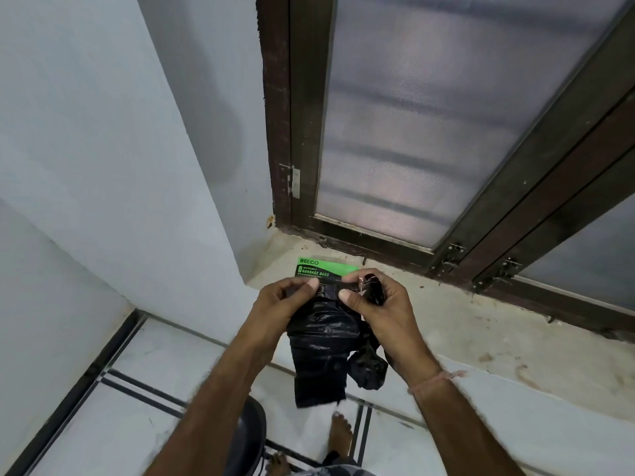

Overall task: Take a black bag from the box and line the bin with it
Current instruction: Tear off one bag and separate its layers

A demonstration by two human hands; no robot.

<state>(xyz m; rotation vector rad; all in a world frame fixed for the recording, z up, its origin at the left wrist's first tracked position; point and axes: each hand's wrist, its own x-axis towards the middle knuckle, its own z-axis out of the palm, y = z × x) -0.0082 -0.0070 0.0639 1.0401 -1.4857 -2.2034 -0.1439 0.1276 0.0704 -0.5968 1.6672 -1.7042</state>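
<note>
**Black bag pinched between both hands over the ledge**

We held the black bag (319, 341) in front of us, its top edge stretched between our two hands and the rest hanging down crumpled and still partly folded. Our left hand (280, 304) pinched the bag's top left part between thumb and fingers. Our right hand (381, 304) pinched the top right part the same way, with a bunched piece of black film poking up past the fingers, so both grips were closed on the bag.

Just behind our hands lay the green and black box (324, 267) of garbage bags, flat on a stained concrete ledge (464, 324), and our knuckles hid its near edge. Beyond the box stood a dark-framed door (429, 132) with frosted panels, and a pale wall (120, 149) ran along the left.

Below the hanging bag we saw white floor tiles (144, 365) with dark grout lines, and our bare foot (340, 438). A dark round thing (249, 438) showed at the bottom, mostly covered by our left forearm; we could not tell whether it was the bin.
</note>
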